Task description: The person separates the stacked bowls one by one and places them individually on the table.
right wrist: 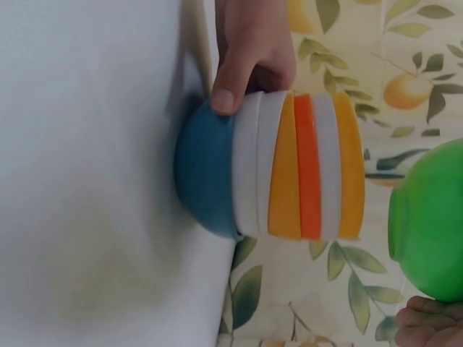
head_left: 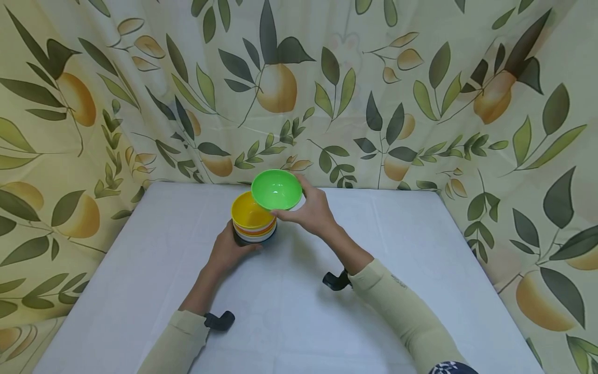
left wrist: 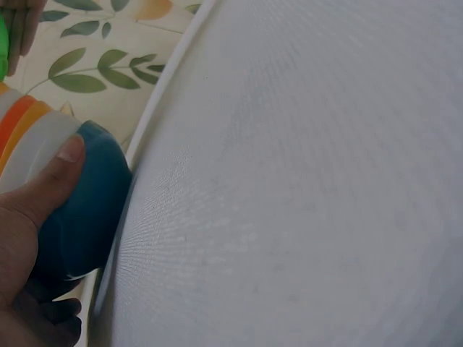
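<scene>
A stack of nested bowls stands near the table's far edge, with a yellow bowl [head_left: 249, 212] on top. Under it, the right wrist view shows several white, yellow and orange rims, among them an orange bowl [right wrist: 308, 166]. At the bottom sits a dark blue bowl [right wrist: 202, 170]. My left hand [head_left: 226, 251] grips this blue bowl from the left, its thumb against the side. Above the stack and a little to its right, my right hand [head_left: 314, 212] holds a bright green bowl [head_left: 276, 189] by the side, apart from the yellow bowl below.
A white cloth covers the table [head_left: 289, 317]. Behind it and at both sides hangs a curtain [head_left: 303, 135] printed with leaves and fruit. A black wrist device [head_left: 219, 320] is on the left wrist, and another black device [head_left: 336, 281] is on the right.
</scene>
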### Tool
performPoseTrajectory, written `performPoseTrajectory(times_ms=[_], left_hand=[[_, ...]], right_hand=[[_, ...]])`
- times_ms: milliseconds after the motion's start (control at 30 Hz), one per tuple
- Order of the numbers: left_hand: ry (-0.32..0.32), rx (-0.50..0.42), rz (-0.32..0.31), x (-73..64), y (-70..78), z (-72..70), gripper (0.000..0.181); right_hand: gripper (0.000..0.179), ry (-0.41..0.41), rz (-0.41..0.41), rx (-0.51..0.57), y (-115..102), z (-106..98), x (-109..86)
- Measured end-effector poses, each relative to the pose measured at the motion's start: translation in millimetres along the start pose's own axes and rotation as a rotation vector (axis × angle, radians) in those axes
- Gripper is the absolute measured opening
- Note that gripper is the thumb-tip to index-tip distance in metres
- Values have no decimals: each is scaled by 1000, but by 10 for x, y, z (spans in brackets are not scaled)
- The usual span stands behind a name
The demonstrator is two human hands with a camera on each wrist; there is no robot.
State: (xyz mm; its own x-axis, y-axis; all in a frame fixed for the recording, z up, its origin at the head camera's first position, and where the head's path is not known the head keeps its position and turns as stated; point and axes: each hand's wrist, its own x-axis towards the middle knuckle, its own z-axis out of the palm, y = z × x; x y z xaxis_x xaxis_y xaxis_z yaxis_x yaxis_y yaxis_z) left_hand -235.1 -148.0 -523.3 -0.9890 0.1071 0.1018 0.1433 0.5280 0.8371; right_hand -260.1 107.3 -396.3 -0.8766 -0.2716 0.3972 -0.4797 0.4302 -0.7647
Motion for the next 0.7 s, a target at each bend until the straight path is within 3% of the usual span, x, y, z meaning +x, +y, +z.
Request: performPoseTrajectory(times_ms=[200,700], left_hand=[[-1,-17,4,9,-20,10,101],[-6,-23,-13,33,-48,28,105]], right_hand=[[91,27,-7,27,52,-74,-52],[95,66,91,4,293,-132,-204]])
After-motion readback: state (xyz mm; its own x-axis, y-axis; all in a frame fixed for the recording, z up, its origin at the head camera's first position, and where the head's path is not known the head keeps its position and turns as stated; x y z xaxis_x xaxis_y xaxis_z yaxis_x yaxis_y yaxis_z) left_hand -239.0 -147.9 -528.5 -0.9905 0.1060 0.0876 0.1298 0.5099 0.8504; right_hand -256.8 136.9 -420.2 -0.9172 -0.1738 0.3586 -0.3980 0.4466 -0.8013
